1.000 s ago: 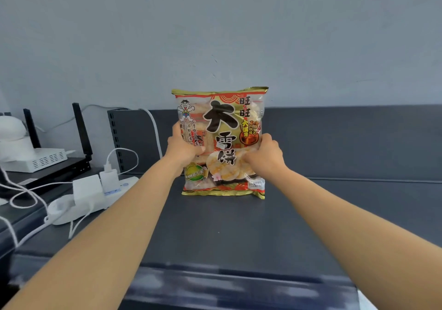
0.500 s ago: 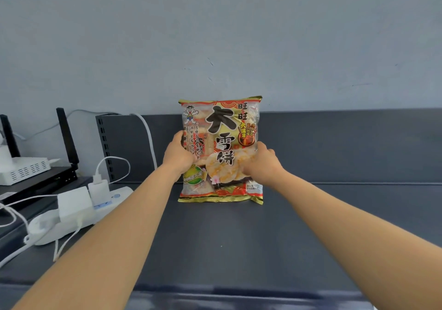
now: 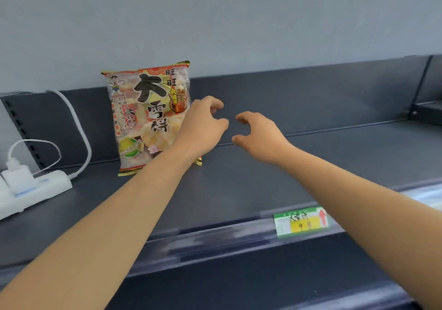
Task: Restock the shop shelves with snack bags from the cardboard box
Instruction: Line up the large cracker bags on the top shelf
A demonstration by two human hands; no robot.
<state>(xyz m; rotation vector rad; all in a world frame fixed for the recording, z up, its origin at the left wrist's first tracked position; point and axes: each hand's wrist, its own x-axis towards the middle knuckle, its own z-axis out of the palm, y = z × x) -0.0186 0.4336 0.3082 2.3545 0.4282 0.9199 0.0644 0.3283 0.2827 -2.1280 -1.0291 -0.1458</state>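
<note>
Snack bag (image 3: pixel 148 118) stands upright at the back of the shelf (image 3: pixel 263 178); I judge it light, slippery, crushable, best taken by its side edges; left hand (image 3: pixel 203 125) and right hand (image 3: pixel 258 137) loosely curled, empty.

The snack bag (image 3: pixel 148 116) is thin plastic film. It is shiny, with a gold edge that glints and clear parts where pale crackers show through. The shelf (image 3: pixel 239 185) looks like metal painted dark grey. It is smooth and dull. Along its front edge runs a clear plastic strip (image 3: pixel 215 239) that gleams, with a paper price label (image 3: pixel 301 222) in it. The wall (image 3: pixel 215 23) is grey paint, flat and dull, with a few tiny marks. The power strip (image 3: pixel 47 185), the plug (image 3: pixel 16 178) in it and the cable (image 3: pixel 84 130) are smooth white plastic, a little glossy.
</note>
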